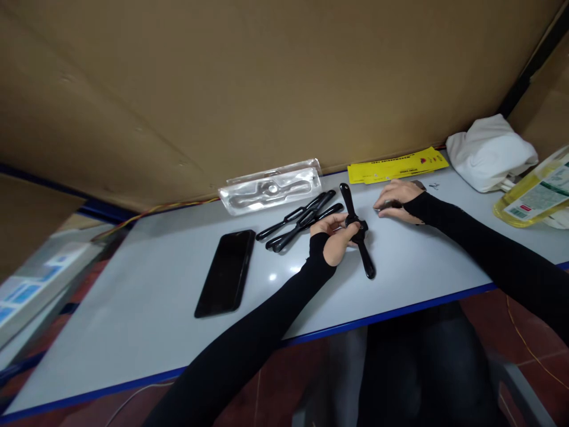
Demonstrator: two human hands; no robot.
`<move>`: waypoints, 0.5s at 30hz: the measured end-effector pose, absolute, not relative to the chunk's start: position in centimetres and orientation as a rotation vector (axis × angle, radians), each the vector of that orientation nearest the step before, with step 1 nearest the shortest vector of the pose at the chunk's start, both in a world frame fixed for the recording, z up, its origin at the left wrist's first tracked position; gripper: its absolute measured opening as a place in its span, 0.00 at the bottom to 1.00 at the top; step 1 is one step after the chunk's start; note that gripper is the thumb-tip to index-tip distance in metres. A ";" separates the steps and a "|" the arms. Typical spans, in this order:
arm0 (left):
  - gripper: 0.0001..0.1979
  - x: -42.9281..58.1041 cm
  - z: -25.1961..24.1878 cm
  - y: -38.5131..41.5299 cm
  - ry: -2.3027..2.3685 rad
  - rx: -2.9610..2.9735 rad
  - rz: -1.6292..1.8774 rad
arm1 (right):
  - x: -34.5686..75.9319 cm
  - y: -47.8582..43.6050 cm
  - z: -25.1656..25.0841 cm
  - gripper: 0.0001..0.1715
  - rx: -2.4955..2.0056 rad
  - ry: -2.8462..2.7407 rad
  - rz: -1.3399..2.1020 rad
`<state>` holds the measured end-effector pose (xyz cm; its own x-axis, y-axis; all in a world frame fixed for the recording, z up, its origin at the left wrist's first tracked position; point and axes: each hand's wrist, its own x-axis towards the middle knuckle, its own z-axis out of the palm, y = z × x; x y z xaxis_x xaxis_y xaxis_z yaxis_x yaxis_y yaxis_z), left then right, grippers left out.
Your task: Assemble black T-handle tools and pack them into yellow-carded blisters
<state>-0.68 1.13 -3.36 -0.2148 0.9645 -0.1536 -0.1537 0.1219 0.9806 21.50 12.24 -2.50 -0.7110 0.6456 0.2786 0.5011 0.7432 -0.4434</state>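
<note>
- Brown cardboard wall behind a pale grey table with a blue edge.
- White cloth bundle and yellow-liquid bottle at far right.
- Black phone lying flat, left of centre.
- Clear plastic package and yellow card along the wall.
- Loose black straps just beside the left hand.
- Left hand clamped on a black watch at table centre.
- Right hand curled over a small dark tool, touching it; grip unclear.
</note>
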 end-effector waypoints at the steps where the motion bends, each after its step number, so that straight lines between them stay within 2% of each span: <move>1: 0.23 -0.7 -3.3 1.1 1.328 0.884 1.334 | 21.4 12.1 -2.5 0.08 -0.901 -2.495 0.493; 4: 0.22 -0.6 -3.2 1.1 1.330 0.869 1.335 | 21.3 11.6 -2.6 0.16 -0.960 -2.395 0.546; 8: 0.22 -0.7 -3.3 1.3 1.303 0.850 1.310 | 20.9 10.8 -2.4 0.13 -0.892 -2.277 0.664; 12: 0.22 -0.9 -3.4 1.4 1.287 0.863 1.288 | 20.3 9.0 -0.7 0.18 -0.807 -2.094 0.871; 15: 0.23 -1.0 -3.4 1.4 1.298 0.857 1.282 | 19.9 7.6 0.6 0.17 -0.768 -2.036 0.987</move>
<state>-0.96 1.40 -3.39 -0.1722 0.9657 -0.1945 -0.1824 0.1627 0.9697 19.89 7.56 0.57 -0.5515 0.7559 0.3528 0.1915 0.5264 -0.8284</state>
